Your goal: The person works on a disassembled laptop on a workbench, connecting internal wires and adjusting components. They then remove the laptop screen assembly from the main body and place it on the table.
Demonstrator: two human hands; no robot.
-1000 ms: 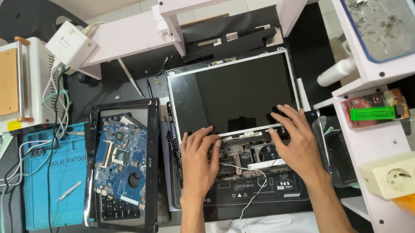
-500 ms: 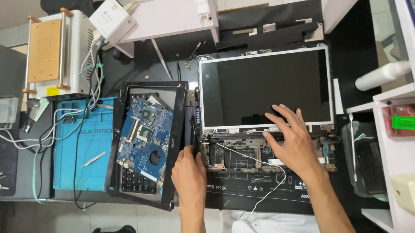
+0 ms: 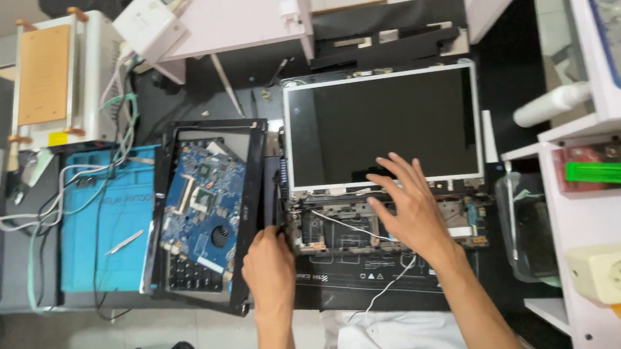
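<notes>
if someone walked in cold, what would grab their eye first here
Most likely the bare laptop screen panel lying flat at the centre of the bench, with the opened laptop base below it. The right hand is spread over their join, and the left hand is at the base's left edge. Next, the bright blue circuit board resting on a black bezel frame just to the left.
</notes>
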